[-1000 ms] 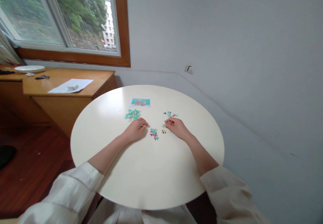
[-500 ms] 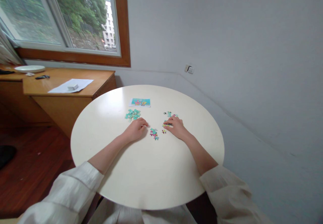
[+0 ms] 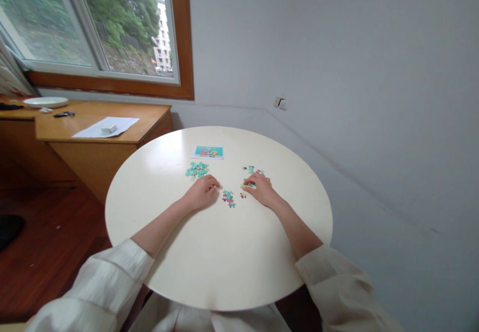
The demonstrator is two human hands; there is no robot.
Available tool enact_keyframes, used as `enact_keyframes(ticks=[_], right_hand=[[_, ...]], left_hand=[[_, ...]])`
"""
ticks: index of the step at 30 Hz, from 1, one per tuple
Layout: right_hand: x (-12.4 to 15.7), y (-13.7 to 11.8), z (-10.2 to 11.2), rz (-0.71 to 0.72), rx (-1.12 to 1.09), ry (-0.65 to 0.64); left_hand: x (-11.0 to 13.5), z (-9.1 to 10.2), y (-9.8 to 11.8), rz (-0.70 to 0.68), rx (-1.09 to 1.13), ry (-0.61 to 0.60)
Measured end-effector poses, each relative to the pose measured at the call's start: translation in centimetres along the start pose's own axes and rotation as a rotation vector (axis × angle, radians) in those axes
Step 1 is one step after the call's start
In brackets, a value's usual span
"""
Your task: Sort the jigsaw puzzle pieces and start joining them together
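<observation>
My left hand (image 3: 204,192) rests on the table with its fingers loosely curled; I see nothing in them. Just to its right lies a small joined cluster of jigsaw puzzle pieces (image 3: 228,198), teal with pink and yellow bits. Over on the right, my right hand (image 3: 260,188) is spread above loose puzzle pieces (image 3: 251,169), thumb and fingers apart, its fingertips at some of them and its palm hiding others. One single puzzle piece (image 3: 243,195) sits below its thumb. Beyond my left hand is a heap of teal puzzle pieces (image 3: 196,170).
A picture card (image 3: 208,152) with cartoon figures lies at the back of the round white table (image 3: 209,252). Left of it stands a wooden desk (image 3: 157,117) holding a paper sheet (image 3: 127,123), a small white box (image 3: 109,129) and a white plate (image 3: 45,102). A wall borders the right side.
My right hand's fingers have shifted very slightly over the loose pieces. My left hand and the joined cluster stay where they were.
</observation>
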State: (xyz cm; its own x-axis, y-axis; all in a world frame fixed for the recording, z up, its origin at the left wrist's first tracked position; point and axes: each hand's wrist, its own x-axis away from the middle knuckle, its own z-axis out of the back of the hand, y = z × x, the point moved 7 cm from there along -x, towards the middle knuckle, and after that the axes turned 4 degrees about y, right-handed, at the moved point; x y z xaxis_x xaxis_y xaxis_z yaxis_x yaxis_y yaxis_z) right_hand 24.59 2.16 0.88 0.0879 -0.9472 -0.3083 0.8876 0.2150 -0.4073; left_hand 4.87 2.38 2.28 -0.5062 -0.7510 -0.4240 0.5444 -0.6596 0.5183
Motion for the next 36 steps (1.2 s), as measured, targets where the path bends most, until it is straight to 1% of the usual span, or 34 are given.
enact_keyframes(ticks=[18, 29, 36], right_hand=[[0.03, -0.26, -0.07, 0.009, -0.073, 0.0], [0.16, -0.68, -0.28, 0.049, -0.018, -0.026], [0.1, -0.7, -0.05, 0.037, -0.013, 0.015]], left_hand=[[-0.01, 0.11, 0.1, 0.0, -0.001, 0.008], [-0.03, 0.15, 0.13, -0.01, -0.006, 0.012], [-0.05, 0.12, 0.09, -0.009, -0.007, 0.01]])
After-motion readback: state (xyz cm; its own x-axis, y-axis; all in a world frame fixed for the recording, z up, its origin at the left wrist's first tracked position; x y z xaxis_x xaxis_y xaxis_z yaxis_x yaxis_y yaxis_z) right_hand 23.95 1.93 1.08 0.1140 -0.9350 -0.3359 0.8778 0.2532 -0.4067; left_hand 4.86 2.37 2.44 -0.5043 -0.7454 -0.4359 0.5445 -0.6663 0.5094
